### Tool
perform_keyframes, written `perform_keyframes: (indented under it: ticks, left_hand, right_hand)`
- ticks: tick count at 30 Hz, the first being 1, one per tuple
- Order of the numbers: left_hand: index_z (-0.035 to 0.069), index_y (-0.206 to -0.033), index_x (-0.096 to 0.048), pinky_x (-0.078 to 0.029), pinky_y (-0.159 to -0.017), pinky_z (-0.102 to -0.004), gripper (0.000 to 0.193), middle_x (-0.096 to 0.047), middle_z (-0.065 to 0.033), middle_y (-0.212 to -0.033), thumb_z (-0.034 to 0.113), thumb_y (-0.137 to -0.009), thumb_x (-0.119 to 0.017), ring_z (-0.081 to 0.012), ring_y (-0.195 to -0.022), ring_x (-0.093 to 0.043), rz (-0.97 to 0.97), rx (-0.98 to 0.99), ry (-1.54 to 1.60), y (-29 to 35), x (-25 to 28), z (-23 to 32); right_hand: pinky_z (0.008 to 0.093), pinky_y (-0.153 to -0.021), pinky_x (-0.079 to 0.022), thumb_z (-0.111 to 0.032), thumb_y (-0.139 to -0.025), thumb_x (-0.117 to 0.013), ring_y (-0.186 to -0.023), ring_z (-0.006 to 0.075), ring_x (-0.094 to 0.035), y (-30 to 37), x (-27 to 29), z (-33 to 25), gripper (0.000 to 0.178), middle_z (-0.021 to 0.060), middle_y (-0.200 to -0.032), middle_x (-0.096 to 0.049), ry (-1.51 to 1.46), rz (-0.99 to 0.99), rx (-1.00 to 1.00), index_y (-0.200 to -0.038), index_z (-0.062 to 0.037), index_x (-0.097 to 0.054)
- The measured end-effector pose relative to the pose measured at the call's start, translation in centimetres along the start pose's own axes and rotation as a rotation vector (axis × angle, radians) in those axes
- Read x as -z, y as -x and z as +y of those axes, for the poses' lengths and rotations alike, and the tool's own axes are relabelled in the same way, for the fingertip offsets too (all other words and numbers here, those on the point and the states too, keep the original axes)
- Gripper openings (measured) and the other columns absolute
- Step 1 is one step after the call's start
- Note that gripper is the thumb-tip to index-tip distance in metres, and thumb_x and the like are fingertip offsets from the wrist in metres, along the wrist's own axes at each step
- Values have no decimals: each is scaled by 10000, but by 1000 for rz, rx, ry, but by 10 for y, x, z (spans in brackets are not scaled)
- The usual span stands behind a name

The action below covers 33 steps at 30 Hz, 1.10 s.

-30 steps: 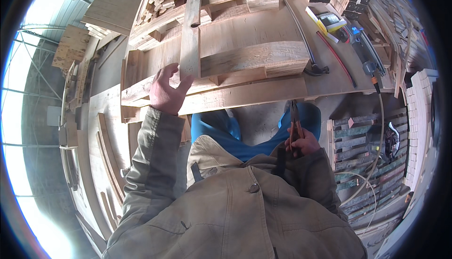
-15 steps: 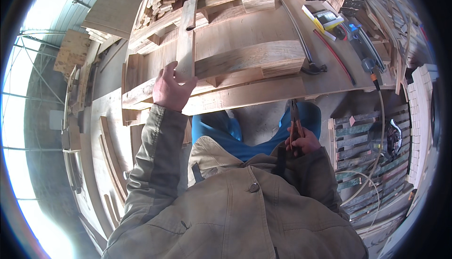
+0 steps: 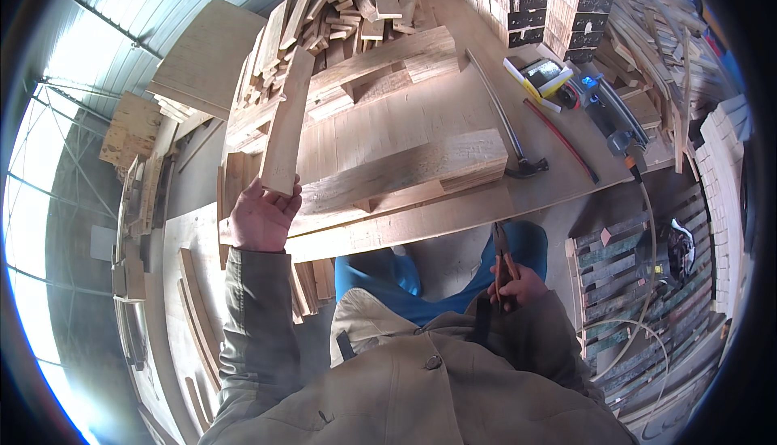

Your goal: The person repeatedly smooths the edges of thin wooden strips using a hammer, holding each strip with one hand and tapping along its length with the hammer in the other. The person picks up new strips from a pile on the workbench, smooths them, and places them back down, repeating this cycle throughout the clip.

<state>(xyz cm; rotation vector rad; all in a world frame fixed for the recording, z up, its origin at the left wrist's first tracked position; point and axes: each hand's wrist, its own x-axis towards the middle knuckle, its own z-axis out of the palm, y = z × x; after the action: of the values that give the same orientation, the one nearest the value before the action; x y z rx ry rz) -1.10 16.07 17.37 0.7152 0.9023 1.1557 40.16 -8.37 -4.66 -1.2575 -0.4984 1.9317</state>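
My left hand (image 3: 265, 214) grips the near end of a flat wooden board (image 3: 289, 125), its fingers curled round the edge. The board slants away from me over the left part of two long wooden pieces with blocks between their layers, the near piece (image 3: 405, 166) and the far piece (image 3: 388, 68). Whether its far end rests on anything I cannot tell. Low by my right thigh, my right hand (image 3: 522, 287) is closed round the handles of a pair of pliers (image 3: 502, 255), jaws pointing forward.
A heap of loose wood offcuts (image 3: 356, 20) lies at the back of the worktable (image 3: 364, 230). To the right are a hammer (image 3: 526, 168), a red bar (image 3: 558, 137) and a nail gun (image 3: 607, 117) with its hose. A slatted pallet (image 3: 599, 283) lies lower right; stacked blocks (image 3: 526, 8) stand behind.
My left hand has gone from loosely spread at the board's end to gripping it. The board has shifted left and now slants. My right hand still holds the pliers in much the same place.
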Motion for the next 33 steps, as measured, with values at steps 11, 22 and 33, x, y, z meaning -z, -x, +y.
perform_keyframes:
  ticks: [11, 22, 33]
  left_hand:
    - [-41, -1339, -503, -521, -992, -448, 454, -629, -247, -1210, 284, -1032, -582, -346, -1110, -649, 38, -161, -125, -82, -26, 49]
    - [-11, -1462, -479, -397, -1116, -476, 651, -546, -259, -1424, 352, -965, -692, -347, -1316, -541, 270, -395, -491, -293, -66, 148]
    - [91, -1238, -678, -460, -980, -365, 335, -723, -31, -1148, 286, -966, -700, -162, -1104, -660, 124, -214, -826, -230, -27, 88]
  right_hand:
    - [329, -616, -555, 60, -806, -546, -860, 300, -720, -3, 8, -2, 643, 217, -1021, -699, -47, -43, -22, -1435, 66, -416]
    - [332, -630, -558, 36, -820, -566, -883, 305, -719, -11, 18, -15, 649, 230, -1032, -688, -149, -96, -97, -1448, 33, -402]
    - [337, -613, -557, 9, -804, -586, -891, 305, -714, -26, 21, -16, 669, 229, -1036, -682, -154, -150, -106, -1446, 22, -398]
